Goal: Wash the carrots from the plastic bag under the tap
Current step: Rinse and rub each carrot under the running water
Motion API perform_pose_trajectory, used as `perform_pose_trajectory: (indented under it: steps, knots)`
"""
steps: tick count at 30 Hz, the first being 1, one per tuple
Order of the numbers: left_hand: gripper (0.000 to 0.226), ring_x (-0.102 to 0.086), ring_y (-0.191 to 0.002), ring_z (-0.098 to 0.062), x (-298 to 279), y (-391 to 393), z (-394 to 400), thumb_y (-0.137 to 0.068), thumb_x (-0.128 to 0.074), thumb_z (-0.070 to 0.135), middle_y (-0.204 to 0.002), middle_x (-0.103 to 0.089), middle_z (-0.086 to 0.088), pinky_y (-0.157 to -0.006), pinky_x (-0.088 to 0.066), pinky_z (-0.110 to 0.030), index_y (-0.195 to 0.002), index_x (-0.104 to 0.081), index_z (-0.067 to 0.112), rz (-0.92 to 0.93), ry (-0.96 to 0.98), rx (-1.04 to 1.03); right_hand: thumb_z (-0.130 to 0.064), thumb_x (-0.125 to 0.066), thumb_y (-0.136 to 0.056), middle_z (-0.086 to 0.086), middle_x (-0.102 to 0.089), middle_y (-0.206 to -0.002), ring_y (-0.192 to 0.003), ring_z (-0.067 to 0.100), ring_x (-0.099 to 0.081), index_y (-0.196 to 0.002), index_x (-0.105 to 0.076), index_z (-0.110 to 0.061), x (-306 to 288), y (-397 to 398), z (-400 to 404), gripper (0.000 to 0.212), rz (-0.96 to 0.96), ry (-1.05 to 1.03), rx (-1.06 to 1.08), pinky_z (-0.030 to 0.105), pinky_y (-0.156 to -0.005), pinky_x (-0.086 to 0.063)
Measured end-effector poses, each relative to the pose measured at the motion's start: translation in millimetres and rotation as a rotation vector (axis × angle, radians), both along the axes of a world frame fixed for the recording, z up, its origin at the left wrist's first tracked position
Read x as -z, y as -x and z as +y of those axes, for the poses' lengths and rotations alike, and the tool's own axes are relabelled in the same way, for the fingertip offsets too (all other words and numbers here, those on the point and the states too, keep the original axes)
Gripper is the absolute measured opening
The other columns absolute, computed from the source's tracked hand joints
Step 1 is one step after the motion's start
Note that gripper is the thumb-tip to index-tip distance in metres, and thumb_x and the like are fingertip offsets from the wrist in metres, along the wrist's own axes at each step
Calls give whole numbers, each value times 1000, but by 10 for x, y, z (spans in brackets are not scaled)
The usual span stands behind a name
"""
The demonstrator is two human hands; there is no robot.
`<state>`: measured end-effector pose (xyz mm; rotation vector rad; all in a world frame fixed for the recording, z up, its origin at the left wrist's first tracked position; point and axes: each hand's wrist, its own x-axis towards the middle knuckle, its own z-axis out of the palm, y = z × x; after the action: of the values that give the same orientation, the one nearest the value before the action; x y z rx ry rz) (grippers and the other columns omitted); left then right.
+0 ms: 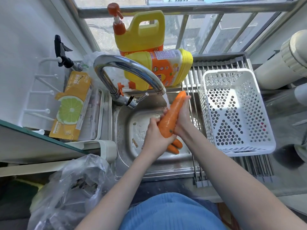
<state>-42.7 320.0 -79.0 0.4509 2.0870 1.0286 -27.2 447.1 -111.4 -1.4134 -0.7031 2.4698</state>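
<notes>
We clasp a large carrot (169, 118) over the steel sink (149, 166), left hand (154, 135) round its thick end, right hand (181, 116) along its side, under the tap (126, 70) stream; two more carrots (174, 146) lie in the sink beneath; the plastic bag (73, 188) slumps left of the sink.

A single wide-angle view comes from a camera worn on the person's head, looking forward and steeply down over the sink (126, 170). It sits close above the work, so both forearms run up from the bottom edge and the person's blue clothing fills the lower middle. The lens faces a barred window (199, 30) at the top of the frame, with the tap (126, 67) near the centre. Straight lines bow toward the edges, as the shelf (33, 138) on the left shows. No second view is given, so nothing is shared
</notes>
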Motion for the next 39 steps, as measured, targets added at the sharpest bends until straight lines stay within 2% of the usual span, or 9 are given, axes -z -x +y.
perform_pose_trajectory:
  steps: [4, 9, 15, 20, 24, 27, 33, 35, 39]
  knots:
    - [74, -61, -87, -11, -101, 198, 37, -73, -84, 25, -103, -58, 4, -65, -49, -23, -125, -32, 15, -344, 74, 57, -71, -37, -93, 6, -57, -55, -49, 18, -59, -98, -52, -13, 49, 40, 86, 60, 116, 88, -56, 28, -56, -52]
    - [25, -70, -71, -20, -145, 337, 14, -87, -67, 11, -97, -67, -16, -52, -53, -25, -109, -58, 3, -892, -91, 77, -55, -40, -100, 7, -61, -62, -55, 18, -60, -80, -73, -7, -69, 131, 68, 62, 75, 29, -144, 32, -62, -53]
    - [12, -59, -58, -24, 31, 302, 66, -81, -69, 9, -70, -63, -12, -46, -48, -26, -89, -61, 5, -710, -72, -206, -57, -49, -94, 12, -65, -120, -103, 28, -66, -126, -53, -20, -5, 38, -125, 50, -94, -467, -474, 47, -91, -54]
    - [35, -63, -70, -26, 136, 344, 44, -55, -70, 33, -75, -65, 2, -61, -52, -32, -86, -58, 22, 13, 269, 45, -17, -72, -88, 6, -60, -125, -114, 18, -60, -144, -35, -20, -98, -289, -52, 68, 24, -487, -708, 31, -96, -51]
    - [42, -62, -99, -30, 58, 226, 130, -73, -68, 27, -104, -65, -7, -77, -45, -34, -110, -52, 17, 280, 303, 88, -13, -73, -85, 15, -68, -92, -86, 24, -67, -107, -59, -6, -165, -76, -303, 26, -76, -393, -183, 41, -90, -57]
    - [56, -62, -95, -20, 11, 142, 97, -70, -71, 28, -103, -66, 4, -72, -43, -29, -122, -51, 24, 181, 222, 21, -29, -73, -85, 13, -69, -77, -65, 18, -70, -95, -64, -4, -218, 58, -224, 28, -206, -434, -136, 29, -68, -59]
    - [36, -62, -69, -7, -46, 112, -35, -63, -77, 27, -74, -64, 14, -54, -39, -21, -92, -58, 26, -105, 140, -69, -90, -49, -66, 17, -69, -109, -100, 33, -67, -100, -66, -17, -295, 118, -45, 82, -270, -425, -445, 52, -97, -51]
    - [27, -59, -53, -8, -102, 180, -87, -72, -76, 16, -60, -64, 9, -50, -41, -25, -89, -56, 19, -266, 71, 30, -78, -51, -78, 17, -71, -98, -89, 32, -70, -105, -65, -6, -250, 107, -19, 78, -123, -262, -401, 53, -90, -55]
    - [25, -65, -56, -8, -213, 242, -171, -83, -71, 8, -60, -69, 10, -50, -44, -25, -99, -54, 15, -540, -38, 201, -32, -60, -95, -3, -59, -57, -47, 9, -56, -96, -58, -14, -268, 82, -93, 18, 151, -15, -126, 25, -51, -52]
